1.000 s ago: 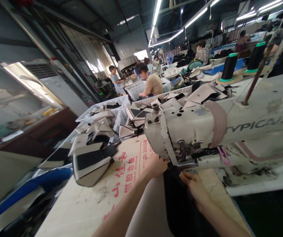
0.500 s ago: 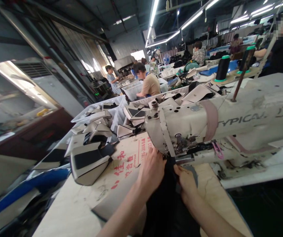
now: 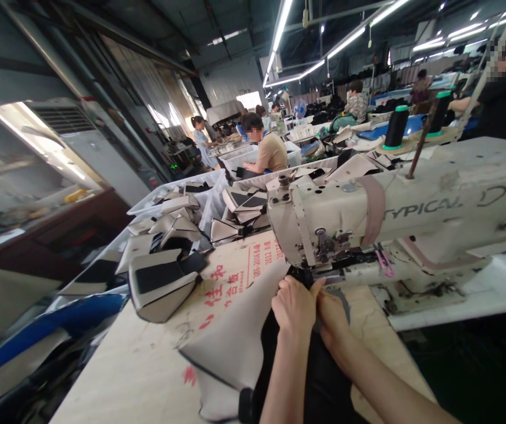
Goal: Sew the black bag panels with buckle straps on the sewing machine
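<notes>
A pale plywood counter (image 3: 115, 365) with red print, "佳和" legible, spans the lower middle; at right, the cream metal sewing machine (image 3: 416, 176) reads "TYPICAL". A floppy cream-and-black sheet (image 3: 230, 341) lies lower centre, its far edge by the machine: the left hand (image 3: 294, 303) arches over it, back upward, grip unclear, while the right hand (image 3: 331, 312) pinches the black part, thumb raised.
</notes>
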### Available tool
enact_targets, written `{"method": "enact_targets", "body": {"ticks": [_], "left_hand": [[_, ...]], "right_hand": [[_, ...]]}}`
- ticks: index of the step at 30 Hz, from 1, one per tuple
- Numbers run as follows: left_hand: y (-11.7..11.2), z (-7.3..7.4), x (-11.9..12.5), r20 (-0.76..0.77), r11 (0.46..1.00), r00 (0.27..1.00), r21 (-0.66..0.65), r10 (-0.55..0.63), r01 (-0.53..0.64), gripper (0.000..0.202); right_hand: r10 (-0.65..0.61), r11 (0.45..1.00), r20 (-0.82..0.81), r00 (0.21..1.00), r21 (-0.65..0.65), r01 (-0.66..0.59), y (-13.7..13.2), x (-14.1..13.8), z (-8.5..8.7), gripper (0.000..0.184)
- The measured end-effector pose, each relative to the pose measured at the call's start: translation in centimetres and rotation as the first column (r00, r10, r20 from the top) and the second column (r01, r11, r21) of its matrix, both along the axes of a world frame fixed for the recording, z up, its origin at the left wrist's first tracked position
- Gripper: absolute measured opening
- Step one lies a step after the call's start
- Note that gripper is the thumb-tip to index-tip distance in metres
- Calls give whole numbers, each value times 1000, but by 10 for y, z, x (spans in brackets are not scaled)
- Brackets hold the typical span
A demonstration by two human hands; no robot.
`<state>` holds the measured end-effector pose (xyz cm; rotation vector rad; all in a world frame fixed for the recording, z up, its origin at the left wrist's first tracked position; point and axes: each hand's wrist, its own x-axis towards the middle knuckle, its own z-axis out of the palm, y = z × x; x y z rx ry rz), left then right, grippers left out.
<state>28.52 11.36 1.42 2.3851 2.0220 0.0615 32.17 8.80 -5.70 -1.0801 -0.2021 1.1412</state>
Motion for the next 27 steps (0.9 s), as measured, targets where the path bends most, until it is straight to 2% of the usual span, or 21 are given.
{"method": "enact_targets", "body": {"ticks": [4,6,9,13,19,27], "left_hand": [[7,0,-3,-22,999,999,-35,-33,32,59],[9,-3,-10,28,998,999,-55,-24,25,54],[15,-10,-22,148,988,989,-156,17,7,54],[26,-16,-30,268,967,961,-253,73,-3,54],[37,-14,-31,288,968,957,-244,21,52,48],[39,-19,-39,360,958,931,-239,-66,161,48]], "right_hand": [[-6,1000,-81,997,16,7,-1,-1,8,7],[15,1000,-108,994,21,-13,0,-1,10,14],[45,999,-144,989,8,-44,1,1,10,29],[34,999,-179,983,-31,-40,4,4,10,37],[-11,998,-240,971,-55,-2,7,3,9,39],[17,997,-194,981,-72,-32,5,6,2,43]]}}
